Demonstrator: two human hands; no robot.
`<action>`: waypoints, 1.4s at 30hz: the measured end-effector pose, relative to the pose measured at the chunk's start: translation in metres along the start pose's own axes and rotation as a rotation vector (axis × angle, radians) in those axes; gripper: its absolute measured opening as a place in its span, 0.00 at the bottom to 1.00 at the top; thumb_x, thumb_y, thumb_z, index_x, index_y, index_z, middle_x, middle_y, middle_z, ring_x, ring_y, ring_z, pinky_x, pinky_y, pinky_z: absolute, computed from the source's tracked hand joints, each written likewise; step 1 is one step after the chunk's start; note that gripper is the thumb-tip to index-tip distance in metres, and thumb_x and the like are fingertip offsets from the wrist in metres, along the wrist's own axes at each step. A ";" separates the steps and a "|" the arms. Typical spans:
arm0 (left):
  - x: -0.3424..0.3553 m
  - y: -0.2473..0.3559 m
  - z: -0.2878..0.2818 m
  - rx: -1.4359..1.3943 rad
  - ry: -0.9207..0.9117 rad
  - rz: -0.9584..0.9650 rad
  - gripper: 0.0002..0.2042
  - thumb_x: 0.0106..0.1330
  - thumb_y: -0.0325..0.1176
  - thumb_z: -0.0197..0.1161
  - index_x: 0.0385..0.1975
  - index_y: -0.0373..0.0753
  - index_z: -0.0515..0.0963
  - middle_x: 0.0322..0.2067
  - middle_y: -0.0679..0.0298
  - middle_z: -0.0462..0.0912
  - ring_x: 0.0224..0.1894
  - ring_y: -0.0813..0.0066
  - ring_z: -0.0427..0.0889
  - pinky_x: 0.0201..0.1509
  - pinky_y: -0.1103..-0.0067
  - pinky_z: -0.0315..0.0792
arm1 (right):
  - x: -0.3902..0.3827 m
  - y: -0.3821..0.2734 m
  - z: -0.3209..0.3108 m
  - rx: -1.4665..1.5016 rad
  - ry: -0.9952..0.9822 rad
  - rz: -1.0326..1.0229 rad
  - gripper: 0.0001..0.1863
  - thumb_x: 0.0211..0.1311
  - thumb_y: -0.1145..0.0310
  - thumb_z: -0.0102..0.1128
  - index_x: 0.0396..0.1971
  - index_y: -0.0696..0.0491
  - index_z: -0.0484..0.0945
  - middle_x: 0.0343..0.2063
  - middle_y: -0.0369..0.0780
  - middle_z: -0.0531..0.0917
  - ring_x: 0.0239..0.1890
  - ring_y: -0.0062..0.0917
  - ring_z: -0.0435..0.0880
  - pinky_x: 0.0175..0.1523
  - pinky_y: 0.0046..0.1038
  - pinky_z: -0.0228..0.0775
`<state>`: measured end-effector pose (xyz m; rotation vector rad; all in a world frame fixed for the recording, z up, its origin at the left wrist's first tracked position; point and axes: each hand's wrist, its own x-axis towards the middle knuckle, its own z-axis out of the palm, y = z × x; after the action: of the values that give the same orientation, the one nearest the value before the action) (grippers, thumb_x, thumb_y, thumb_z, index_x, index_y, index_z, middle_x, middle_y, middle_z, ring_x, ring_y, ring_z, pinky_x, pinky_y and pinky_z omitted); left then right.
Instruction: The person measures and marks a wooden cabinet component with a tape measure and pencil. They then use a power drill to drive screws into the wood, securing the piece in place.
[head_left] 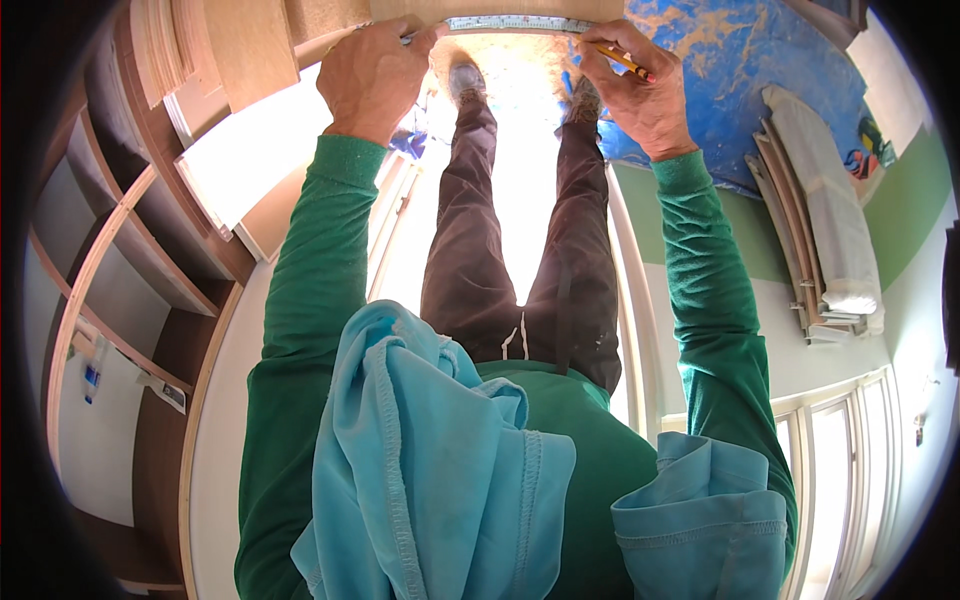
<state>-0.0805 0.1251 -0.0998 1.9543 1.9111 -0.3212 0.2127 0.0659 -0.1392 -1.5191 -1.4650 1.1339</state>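
At the top of the view, a white measuring tape with fine markings lies along the edge of a light wooden board. My left hand is closed at the tape's left end, with a bit of something silvery showing by the fingers. At the other end, my right hand grips a yellow pencil with a red end. Its tip points toward the tape's right end, and the fingers rest near the board's edge. Whether the tip touches the board I cannot tell.
Several wooden pieces are stacked at the upper left, beside brown shelving. A dusty blue sheet covers the floor at the upper right, near partly wrapped panels. Light blue cloth hangs over my front.
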 end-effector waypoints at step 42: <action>-0.001 0.003 -0.002 -0.013 0.017 0.003 0.25 0.71 0.64 0.63 0.48 0.48 0.91 0.36 0.56 0.92 0.41 0.51 0.91 0.44 0.61 0.83 | -0.001 -0.001 -0.001 -0.156 -0.022 -0.047 0.10 0.64 0.75 0.74 0.43 0.50 0.86 0.40 0.34 0.91 0.45 0.23 0.93 0.44 0.25 0.85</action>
<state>-0.0781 0.1248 -0.0975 1.9577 1.9154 -0.2911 0.2132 0.0655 -0.1378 -1.5725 -1.6284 1.0311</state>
